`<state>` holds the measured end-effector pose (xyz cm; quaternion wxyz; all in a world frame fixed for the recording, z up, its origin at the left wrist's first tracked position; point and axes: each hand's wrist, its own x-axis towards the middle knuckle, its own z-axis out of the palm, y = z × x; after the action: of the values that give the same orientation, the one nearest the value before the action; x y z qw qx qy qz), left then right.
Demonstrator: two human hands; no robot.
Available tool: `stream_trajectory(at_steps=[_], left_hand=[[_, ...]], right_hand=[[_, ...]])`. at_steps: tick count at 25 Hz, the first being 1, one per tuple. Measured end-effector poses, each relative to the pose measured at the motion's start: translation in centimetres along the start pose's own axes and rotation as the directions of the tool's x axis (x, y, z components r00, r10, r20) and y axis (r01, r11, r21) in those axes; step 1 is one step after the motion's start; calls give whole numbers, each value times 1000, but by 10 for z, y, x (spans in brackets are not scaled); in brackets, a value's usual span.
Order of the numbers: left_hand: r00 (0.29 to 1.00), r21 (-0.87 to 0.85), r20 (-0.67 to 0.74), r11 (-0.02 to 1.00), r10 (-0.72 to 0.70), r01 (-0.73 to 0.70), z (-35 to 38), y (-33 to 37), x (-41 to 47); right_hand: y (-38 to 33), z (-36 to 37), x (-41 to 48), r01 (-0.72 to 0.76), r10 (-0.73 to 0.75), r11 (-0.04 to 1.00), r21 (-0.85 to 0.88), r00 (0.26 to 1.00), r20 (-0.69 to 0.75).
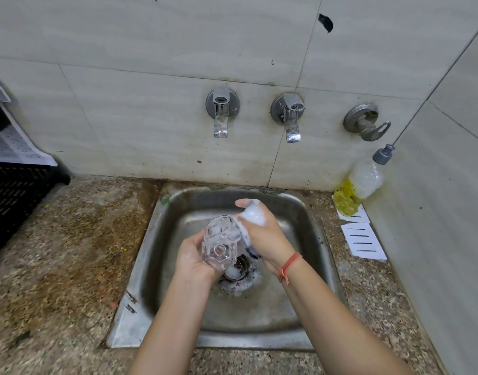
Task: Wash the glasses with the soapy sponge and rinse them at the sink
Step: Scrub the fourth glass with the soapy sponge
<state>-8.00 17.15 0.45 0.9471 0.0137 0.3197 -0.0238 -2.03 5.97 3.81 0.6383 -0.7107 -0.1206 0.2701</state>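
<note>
Over the steel sink my left hand grips a clear faceted glass, its base turned toward me. My right hand holds a foam-covered sponge pressed against the glass's right side; only a foamy strip and a dark edge of the sponge show. Suds cover my right fingers and lie around the drain. No water runs from the two taps above.
A yellow dish-soap bottle stands at the right back corner beside a white soap tray. A black crate with paper on it sits on the speckled counter at left. A third wall valve sticks out at right.
</note>
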Motion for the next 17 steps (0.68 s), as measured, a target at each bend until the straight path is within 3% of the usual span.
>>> stream_trajectory(at_steps=[5,8,10,12,14,15,17], left_hand=[[998,-69,-40,996,58,-60,-6,7,8],[987,58,-19,986,160,-159,-11,-4,11],[980,254,39,946,196,-200,-8,-7,6],[961,614,66,748,270,-253,4,-8,-5],[910,791,-43,570,412,-220,14,-4,1],[873,802,-123,566,471,-193,19,-1,4],[852,705,-228,684,470,-189,20,2,5]], right_hand=[[-5,9,-12,15,-21,999,41,987,162],[-10,4,-5,32,-27,998,62,996,-82],[-18,-3,3,-2,1,1000,-9,993,-118],[-26,-5,9,15,-33,969,-245,997,-68],[-26,2,7,80,-92,887,-455,996,-5],[-24,5,4,92,-95,900,-426,995,14],[-15,6,-6,90,-70,981,-169,990,120]])
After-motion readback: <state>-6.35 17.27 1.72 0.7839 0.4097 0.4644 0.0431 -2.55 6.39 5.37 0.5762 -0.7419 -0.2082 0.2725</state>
